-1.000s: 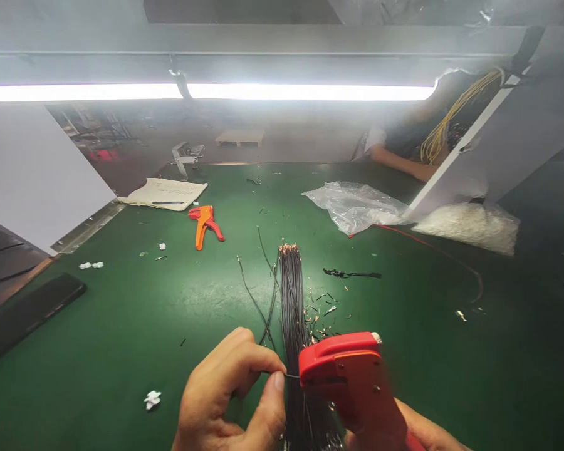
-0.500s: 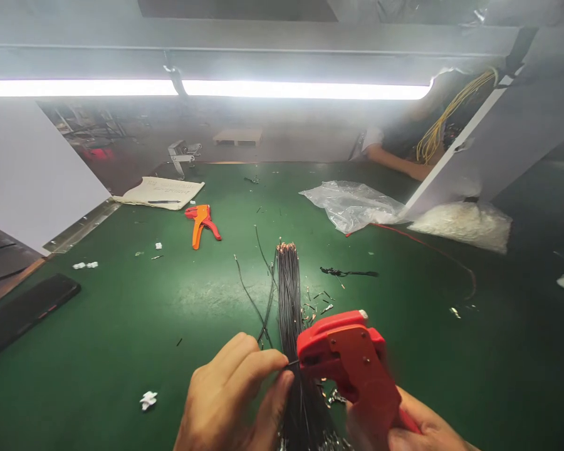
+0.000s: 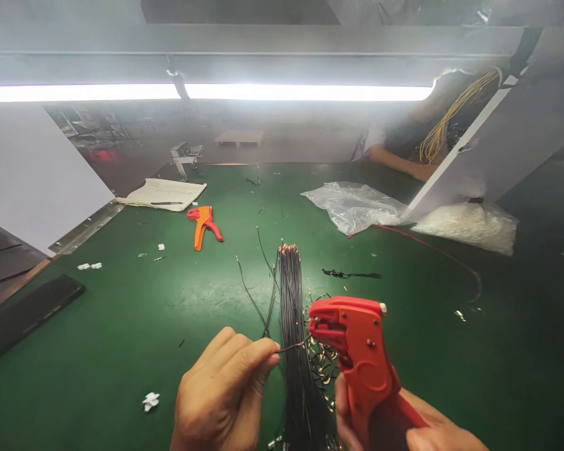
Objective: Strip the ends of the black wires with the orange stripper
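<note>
A wire (image 3: 292, 347) spans from left hand (image 3: 225, 388) to red stripper (image 3: 364, 351), over a black bundle (image 3: 290, 300).
The left hand pinches the wire between thumb and forefinger; the right hand (image 3: 435, 423) is wrapped round the stripper's handles. Its nose points left, the body slanting to lower right. The wire rises slightly rightward; the bundle runs lengthwise away, copper ends farthest. The paper's (image 3: 167, 193) handwriting is illegible.

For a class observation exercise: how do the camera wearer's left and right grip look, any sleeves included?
The left grip is a bare hand with rounded knuckles; no glove, ring or marking shows. The right grip, partly hidden, is also bare where it shows. No sleeve shows on either.
</note>
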`<state>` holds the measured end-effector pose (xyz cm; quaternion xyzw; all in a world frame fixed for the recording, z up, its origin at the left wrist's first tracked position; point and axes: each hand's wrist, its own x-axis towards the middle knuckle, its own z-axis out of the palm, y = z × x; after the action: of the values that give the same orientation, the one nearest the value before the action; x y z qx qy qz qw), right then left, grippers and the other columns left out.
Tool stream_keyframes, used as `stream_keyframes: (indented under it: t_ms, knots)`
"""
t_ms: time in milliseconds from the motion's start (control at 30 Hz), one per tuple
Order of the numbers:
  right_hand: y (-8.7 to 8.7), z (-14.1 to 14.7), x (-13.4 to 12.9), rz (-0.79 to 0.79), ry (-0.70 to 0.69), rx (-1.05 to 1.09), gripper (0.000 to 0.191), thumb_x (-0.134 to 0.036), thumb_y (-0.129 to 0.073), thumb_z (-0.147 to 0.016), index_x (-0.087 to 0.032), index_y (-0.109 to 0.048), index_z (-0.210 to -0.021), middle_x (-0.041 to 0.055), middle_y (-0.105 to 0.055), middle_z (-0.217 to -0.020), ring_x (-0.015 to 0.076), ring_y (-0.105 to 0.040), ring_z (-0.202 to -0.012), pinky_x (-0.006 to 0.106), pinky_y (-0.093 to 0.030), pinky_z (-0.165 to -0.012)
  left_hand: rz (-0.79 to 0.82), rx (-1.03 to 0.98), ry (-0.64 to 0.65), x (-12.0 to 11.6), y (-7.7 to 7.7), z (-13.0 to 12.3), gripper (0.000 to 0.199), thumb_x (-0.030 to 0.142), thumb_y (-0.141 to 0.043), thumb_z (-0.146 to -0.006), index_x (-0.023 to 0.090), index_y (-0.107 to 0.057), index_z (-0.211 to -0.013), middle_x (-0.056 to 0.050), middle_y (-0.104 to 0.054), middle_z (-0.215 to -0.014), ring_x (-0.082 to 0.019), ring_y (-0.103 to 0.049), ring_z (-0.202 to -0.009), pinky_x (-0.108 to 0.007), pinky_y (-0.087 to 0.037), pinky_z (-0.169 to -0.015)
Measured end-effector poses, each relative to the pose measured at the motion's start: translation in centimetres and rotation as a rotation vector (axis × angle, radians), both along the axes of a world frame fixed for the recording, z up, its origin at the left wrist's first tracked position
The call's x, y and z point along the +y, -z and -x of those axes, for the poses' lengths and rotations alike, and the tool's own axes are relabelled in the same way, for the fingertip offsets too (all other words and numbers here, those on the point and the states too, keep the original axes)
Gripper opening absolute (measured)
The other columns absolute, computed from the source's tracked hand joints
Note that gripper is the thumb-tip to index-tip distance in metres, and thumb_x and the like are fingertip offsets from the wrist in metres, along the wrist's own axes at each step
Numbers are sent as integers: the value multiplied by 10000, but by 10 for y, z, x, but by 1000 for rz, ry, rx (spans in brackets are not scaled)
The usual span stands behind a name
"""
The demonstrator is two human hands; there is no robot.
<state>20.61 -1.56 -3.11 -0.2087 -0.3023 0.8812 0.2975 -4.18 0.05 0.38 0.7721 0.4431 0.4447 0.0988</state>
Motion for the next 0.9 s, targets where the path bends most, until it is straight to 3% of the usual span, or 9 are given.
stream_keyframes:
  t_ms: [100,167,267,333,400,700,800,900]
  knots:
    - [-3,-7,0,-69,178,-206,584,-541,-703,-767,-232,-575,-1245,59,-599,-1030,222,-544,-910,368,-420,-864,-2,5,-3,2,6,1,182,59,-574,-909,183,-665,-1007,37,-556,-656,-102,-485,-562,-219,-445,-528]
    - [-2,-13,4,-313,339,-538,535,-547,-613,-865,-270,-519,-1313,66,-600,-1106,261,-539,-1018,407,-413,-914,1,42,18,1,13,2,220,52,-563,-910,186,-664,-1053,33,-591,-661,-102,-512,-552,-218,-451,-516]
    - [7,-20,12,-864,569,-1216,433,-452,-579,-915,-286,-509,-1309,75,-622,-1147,303,-557,-1056,470,-416,-899,16,87,-17,-2,24,-2,234,69,-564,-920,199,-657,-1092,12,-684,-724,-114,-573,-575,-240,-474,-543]
    - [17,-22,17,-1152,620,-1556,406,-383,-615,-888,-261,-537,-1268,80,-650,-1131,316,-582,-1016,502,-430,-873,44,105,-58,-4,29,-6,185,107,-567,-932,207,-658,-1058,7,-708,-744,-118,-598,-576,-246,-483,-555]
    - [26,-24,19,-1246,585,-1726,390,-367,-614,-885,-215,-546,-1238,90,-664,-1073,317,-594,-959,506,-459,-821,84,122,-74,-6,32,-10,126,141,-557,-943,212,-657,-973,15,-684,-704,-118,-596,-556,-242,-480,-549]
    - [50,-25,17,-1281,510,-1891,422,-469,-599,-913,-164,-565,-1202,120,-631,-1046,316,-583,-897,464,-482,-712,48,126,11,-4,45,-18,195,77,-486,-945,215,-609,-884,23,-553,-637,-137,-519,-568,-243,-416,-521]
    - [45,-19,16,-1379,580,-1900,534,-537,-534,-947,-145,-526,-1309,147,-654,-1086,365,-577,-980,515,-420,-780,44,157,44,-6,51,-21,224,51,-465,-937,214,-617,-921,27,-596,-640,-136,-533,-552,-247,-415,-516]
    - [28,-12,14,-1469,658,-1687,421,-431,-471,-992,-196,-502,-1340,126,-667,-1172,380,-497,-1175,553,-289,-947,40,210,56,-8,53,-25,239,60,-455,-928,216,-632,-892,30,-607,-618,-145,-535,-524,-265,-407,-505]
